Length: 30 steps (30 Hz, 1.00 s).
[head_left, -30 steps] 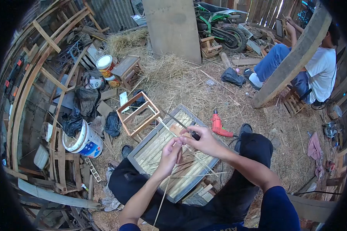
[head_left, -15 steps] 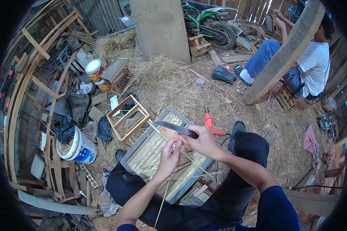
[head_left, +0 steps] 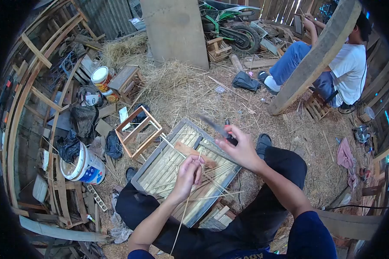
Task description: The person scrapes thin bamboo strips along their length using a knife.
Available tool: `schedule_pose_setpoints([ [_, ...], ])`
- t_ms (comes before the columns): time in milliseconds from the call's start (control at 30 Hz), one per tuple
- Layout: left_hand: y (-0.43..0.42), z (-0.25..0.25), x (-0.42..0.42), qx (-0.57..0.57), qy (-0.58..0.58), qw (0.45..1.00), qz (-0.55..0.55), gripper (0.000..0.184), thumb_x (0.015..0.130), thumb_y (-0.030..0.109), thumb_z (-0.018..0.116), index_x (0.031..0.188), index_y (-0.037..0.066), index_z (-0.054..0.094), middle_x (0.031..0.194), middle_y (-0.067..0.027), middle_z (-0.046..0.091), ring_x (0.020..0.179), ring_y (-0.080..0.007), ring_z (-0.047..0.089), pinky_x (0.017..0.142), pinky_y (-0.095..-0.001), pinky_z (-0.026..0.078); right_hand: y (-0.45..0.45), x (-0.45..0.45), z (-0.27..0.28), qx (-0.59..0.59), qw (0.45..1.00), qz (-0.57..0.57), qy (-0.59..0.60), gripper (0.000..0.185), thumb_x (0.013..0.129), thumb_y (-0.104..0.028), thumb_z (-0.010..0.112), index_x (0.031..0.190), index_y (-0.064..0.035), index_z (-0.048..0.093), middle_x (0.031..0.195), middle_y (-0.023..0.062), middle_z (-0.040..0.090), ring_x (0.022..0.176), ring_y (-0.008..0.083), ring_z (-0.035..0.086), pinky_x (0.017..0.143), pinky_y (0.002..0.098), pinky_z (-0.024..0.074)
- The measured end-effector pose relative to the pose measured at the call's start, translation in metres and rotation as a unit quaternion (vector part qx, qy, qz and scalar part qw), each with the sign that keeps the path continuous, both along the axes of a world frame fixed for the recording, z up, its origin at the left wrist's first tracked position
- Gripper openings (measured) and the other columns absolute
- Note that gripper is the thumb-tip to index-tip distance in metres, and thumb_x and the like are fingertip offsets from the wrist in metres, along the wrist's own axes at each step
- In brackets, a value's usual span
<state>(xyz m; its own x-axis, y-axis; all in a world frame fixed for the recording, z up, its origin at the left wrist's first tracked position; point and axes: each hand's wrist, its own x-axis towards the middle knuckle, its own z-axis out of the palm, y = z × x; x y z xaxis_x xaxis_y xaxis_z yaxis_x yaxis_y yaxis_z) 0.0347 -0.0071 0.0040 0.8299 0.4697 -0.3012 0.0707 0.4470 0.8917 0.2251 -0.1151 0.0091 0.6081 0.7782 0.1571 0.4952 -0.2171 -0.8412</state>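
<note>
My right hand (head_left: 243, 150) grips the dark handle of a knife (head_left: 212, 125), its blurred blade pointing up and left above the bench. Pinched in my left hand (head_left: 187, 176) is a thin pale wooden strip (head_left: 180, 228) that trails down past my leg; a short end shows above the fingertips. Both hands are over a low slatted bench (head_left: 148, 167) between my knees. Several loose thin strips (head_left: 212, 197) lie across its slats. A flat brown piece of wood (head_left: 185, 149) rests there too, partly behind my left hand.
A small wooden frame (head_left: 147, 143) stands left of the bench. Further left are a white bucket (head_left: 87, 166) and a stool (head_left: 124, 80). A power drill is mostly hidden behind my right hand. Another person (head_left: 348, 71) sits beyond a slanted post (head_left: 317, 60). Straw and shavings cover the floor.
My right hand has moved right and lifted the knife away from my left hand. The blade now points more steeply upward. My left hand has shifted slightly down and left, still pinching the strip.
</note>
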Motion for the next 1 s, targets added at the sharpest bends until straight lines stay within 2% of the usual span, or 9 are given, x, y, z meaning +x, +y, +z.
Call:
schedule_pose_setpoints([
  [67, -0.001, -0.002, 0.003, -0.002, -0.012, 1.0, 0.001, 0.02, 0.103, 0.023, 0.044, 0.1, 0.005, 0.051, 0.054, 0.0017, 0.036, 0.045, -0.0079, 0.032, 0.045, -0.0251, 0.033, -0.007, -0.003, 0.003, -0.033, 0.998, 0.054, 0.03, 0.048, 0.087, -0.049, 0.068, 0.101, -0.0042, 0.059, 0.069, 0.0118, 0.061, 0.063, 0.0246, 0.063, 0.06, 0.0375, 0.0456],
  [100, 0.0, -0.005, 0.005, -0.008, -0.024, 1.0, 0.001, 0.02, 0.103, 0.024, 0.045, 0.1, 0.006, 0.051, 0.055, 0.0018, 0.036, 0.045, -0.0078, 0.032, 0.046, -0.0251, 0.033, -0.01, -0.004, 0.003, -0.033, 0.997, 0.071, 0.002, 0.047, 0.091, -0.052, 0.061, 0.101, -0.0062, 0.06, 0.066, 0.0121, 0.06, 0.06, 0.0258, 0.062, 0.059, 0.0385, 0.0454],
  [200, -0.001, -0.005, 0.008, -0.049, -0.029, 0.998, -0.003, 0.02, 0.103, 0.027, 0.045, 0.099, 0.008, 0.049, 0.06, 0.0026, 0.035, 0.046, -0.0074, 0.032, 0.045, -0.0246, 0.03, -0.013, -0.008, -0.005, -0.089, 0.991, 0.103, -0.018, 0.043, 0.094, -0.051, 0.057, 0.1, -0.0081, 0.061, 0.063, 0.0128, 0.06, 0.059, 0.0294, 0.062, 0.057, 0.0405, 0.0454],
  [233, -0.002, -0.004, 0.009, -0.067, -0.025, 0.997, -0.006, 0.02, 0.103, 0.028, 0.046, 0.099, 0.009, 0.048, 0.061, 0.0029, 0.035, 0.047, -0.0073, 0.032, 0.044, -0.0243, 0.028, -0.014, -0.011, -0.001, -0.112, 0.985, 0.116, -0.059, 0.04, 0.095, -0.048, 0.054, 0.099, -0.0091, 0.061, 0.063, 0.0134, 0.06, 0.059, 0.033, 0.063, 0.056, 0.0441, 0.0461],
  [367, -0.003, -0.011, 0.005, -0.076, 0.023, 0.997, -0.019, 0.016, 0.103, 0.026, 0.044, 0.099, 0.011, 0.046, 0.065, 0.0031, 0.036, 0.047, -0.0066, 0.032, 0.041, -0.0229, 0.023, -0.009, -0.025, -0.006, -0.019, 0.977, 0.188, -0.104, 0.035, 0.096, -0.046, 0.054, 0.1, -0.0112, 0.061, 0.063, 0.0147, 0.061, 0.06, 0.0366, 0.063, 0.056, 0.0485, 0.0482],
  [633, -0.002, -0.001, -0.012, -0.026, 0.03, 0.997, -0.064, 0.013, 0.104, 0.026, 0.042, 0.097, 0.014, 0.042, 0.065, 0.0033, 0.034, 0.046, -0.0069, 0.032, 0.04, -0.0227, 0.022, 0.005, -0.033, -0.003, -0.023, 0.963, 0.239, -0.126, 0.035, 0.094, -0.048, 0.055, 0.097, -0.013, 0.063, 0.06, 0.0152, 0.06, 0.058, 0.0367, 0.063, 0.053, 0.0469, 0.0469],
  [767, -0.002, 0.003, -0.022, -0.022, 0.04, 0.998, -0.039, 0.016, 0.104, 0.028, 0.042, 0.097, 0.014, 0.042, 0.064, 0.0035, 0.034, 0.046, -0.0069, 0.033, 0.04, -0.0226, 0.022, 0.011, -0.036, -0.005, 0.002, 0.959, 0.245, -0.142, 0.036, 0.092, -0.049, 0.059, 0.093, -0.0137, 0.063, 0.057, 0.0149, 0.058, 0.054, 0.0363, 0.062, 0.05, 0.0455, 0.0461],
  [867, -0.002, 0.0, -0.027, 0.034, 0.034, 0.999, -0.021, 0.016, 0.105, 0.028, 0.042, 0.099, 0.013, 0.044, 0.065, 0.0036, 0.034, 0.046, -0.0064, 0.032, 0.04, -0.0224, 0.021, 0.014, -0.035, -0.004, -0.007, 0.958, 0.242, -0.153, 0.036, 0.09, -0.05, 0.06, 0.091, -0.014, 0.063, 0.055, 0.0142, 0.057, 0.053, 0.0359, 0.061, 0.049, 0.0448, 0.0456],
  [1000, -0.004, -0.003, -0.035, 0.015, 0.022, 1.0, 0.004, 0.018, 0.105, 0.028, 0.043, 0.101, 0.011, 0.046, 0.064, 0.004, 0.033, 0.046, -0.0057, 0.032, 0.04, -0.0224, 0.021, 0.016, -0.037, -0.009, -0.013, 0.953, 0.246, -0.177, 0.036, 0.09, -0.05, 0.061, 0.09, -0.0141, 0.063, 0.055, 0.0124, 0.057, 0.052, 0.034, 0.061, 0.048, 0.0438, 0.0454],
])
